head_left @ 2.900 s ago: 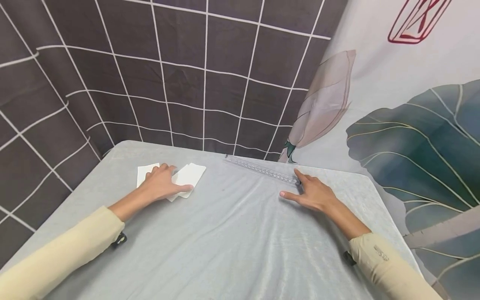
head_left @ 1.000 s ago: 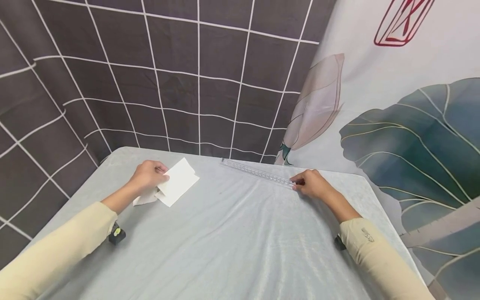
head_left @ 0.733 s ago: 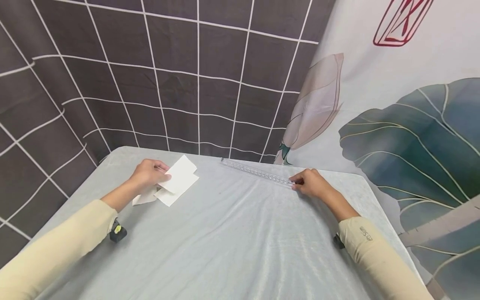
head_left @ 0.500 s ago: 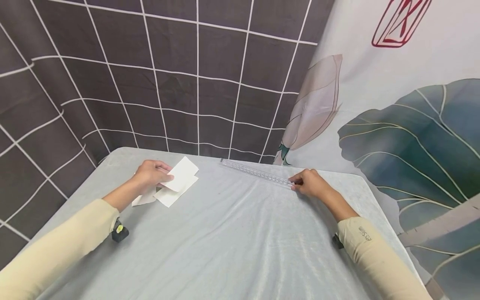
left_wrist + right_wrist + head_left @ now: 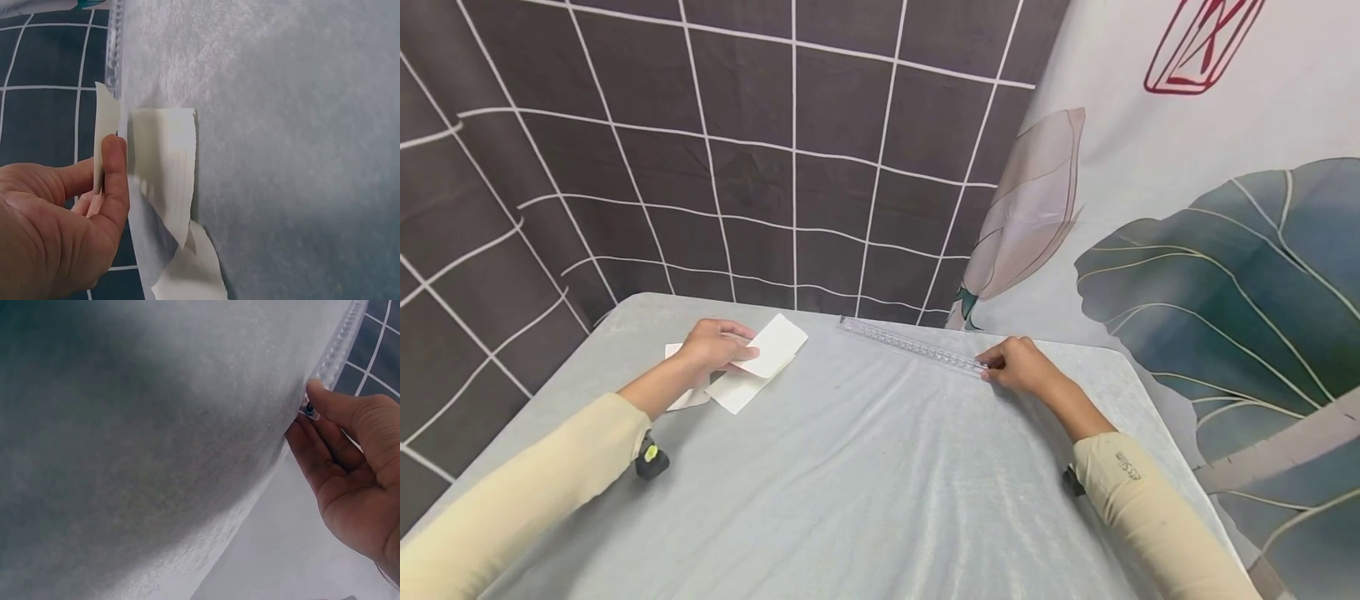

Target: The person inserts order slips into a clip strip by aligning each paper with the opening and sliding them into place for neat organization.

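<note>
My left hand (image 5: 711, 346) pinches a white paper (image 5: 781, 340) between thumb and fingers, raised and pointing off to the right of my fingertips. Just below those fingers, on my side of them, a second paper (image 5: 733, 393) lies on the counter (image 5: 865, 483). A third paper (image 5: 688, 398) touches it and sits partly hidden under my left wrist. My right hand (image 5: 1021, 365), well apart from the left, pinches the near end of a clear plastic strip (image 5: 910, 343) between thumb and fingertips. From there the strip runs left and away from me, flat near the counter's far edge, its other end between my two hands and beyond them. Beige sleeves (image 5: 542, 483) reach down to both my wrists. Past my hands hangs a dark curtain (image 5: 842, 100) with white gridlines, and beyond my right hand a pale curtain (image 5: 1150, 167) printed with leaves.
</note>
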Action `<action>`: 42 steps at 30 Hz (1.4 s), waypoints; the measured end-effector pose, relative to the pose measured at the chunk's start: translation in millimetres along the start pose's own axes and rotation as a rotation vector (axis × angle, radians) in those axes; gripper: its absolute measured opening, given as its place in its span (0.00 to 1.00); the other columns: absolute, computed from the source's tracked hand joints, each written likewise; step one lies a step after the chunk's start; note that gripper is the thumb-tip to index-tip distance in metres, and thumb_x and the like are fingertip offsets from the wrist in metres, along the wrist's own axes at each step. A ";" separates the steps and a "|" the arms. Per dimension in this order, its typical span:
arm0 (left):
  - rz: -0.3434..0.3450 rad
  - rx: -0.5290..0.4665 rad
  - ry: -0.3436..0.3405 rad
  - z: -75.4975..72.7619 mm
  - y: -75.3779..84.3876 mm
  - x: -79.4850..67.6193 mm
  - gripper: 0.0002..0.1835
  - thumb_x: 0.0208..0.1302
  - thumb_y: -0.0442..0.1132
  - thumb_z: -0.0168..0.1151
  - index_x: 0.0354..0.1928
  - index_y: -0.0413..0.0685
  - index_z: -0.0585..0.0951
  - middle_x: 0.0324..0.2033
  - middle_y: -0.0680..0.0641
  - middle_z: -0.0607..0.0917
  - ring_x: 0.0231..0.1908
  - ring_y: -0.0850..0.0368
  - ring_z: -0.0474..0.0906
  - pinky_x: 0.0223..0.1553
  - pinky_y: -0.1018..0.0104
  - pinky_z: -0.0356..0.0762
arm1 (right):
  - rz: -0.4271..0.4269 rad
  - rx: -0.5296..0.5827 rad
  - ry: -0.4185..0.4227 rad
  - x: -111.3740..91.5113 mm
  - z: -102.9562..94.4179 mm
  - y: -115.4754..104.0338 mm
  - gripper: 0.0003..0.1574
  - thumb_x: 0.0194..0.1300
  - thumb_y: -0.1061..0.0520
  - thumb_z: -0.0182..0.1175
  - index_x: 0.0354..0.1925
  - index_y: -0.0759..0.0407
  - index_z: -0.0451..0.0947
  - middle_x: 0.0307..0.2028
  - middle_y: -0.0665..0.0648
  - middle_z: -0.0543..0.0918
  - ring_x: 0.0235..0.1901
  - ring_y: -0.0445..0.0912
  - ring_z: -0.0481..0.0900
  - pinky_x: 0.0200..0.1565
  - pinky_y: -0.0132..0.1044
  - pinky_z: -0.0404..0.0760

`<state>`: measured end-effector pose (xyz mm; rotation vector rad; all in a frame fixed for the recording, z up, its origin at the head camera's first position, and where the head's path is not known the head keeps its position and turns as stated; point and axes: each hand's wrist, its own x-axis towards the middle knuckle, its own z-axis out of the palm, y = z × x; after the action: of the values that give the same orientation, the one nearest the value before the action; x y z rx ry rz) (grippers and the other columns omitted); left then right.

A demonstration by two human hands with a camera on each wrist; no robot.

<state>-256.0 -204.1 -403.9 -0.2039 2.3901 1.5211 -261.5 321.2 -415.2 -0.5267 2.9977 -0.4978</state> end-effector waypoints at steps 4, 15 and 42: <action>-0.003 -0.016 -0.015 5.7 1.9 1.6 0.29 0.76 0.31 0.72 0.75 0.32 0.78 0.66 0.28 0.83 0.46 0.54 0.91 0.55 0.60 0.94 | 0.013 0.002 -0.005 0.4 -0.7 -0.9 0.16 0.70 0.63 0.77 0.55 0.65 0.94 0.43 0.62 0.97 0.31 0.42 0.81 0.36 0.34 0.80; -0.008 -0.084 -0.028 20.0 7.4 6.6 0.30 0.76 0.29 0.72 0.76 0.32 0.77 0.61 0.34 0.83 0.47 0.55 0.89 0.62 0.55 0.94 | 0.029 0.005 -0.005 -1.1 -0.5 -1.1 0.17 0.70 0.62 0.77 0.56 0.65 0.93 0.45 0.63 0.97 0.31 0.42 0.80 0.34 0.33 0.77; 0.007 -0.116 0.008 45.0 19.9 14.1 0.28 0.75 0.30 0.72 0.74 0.32 0.79 0.64 0.30 0.84 0.44 0.57 0.89 0.65 0.54 0.93 | 0.003 0.010 0.000 0.5 -1.9 -0.3 0.15 0.68 0.63 0.78 0.52 0.65 0.95 0.41 0.63 0.97 0.39 0.49 0.93 0.40 0.42 0.90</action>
<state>-267.0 -154.4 -409.1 -0.2276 2.3128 1.6669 -262.1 321.4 -413.3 -0.5218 2.9942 -0.5125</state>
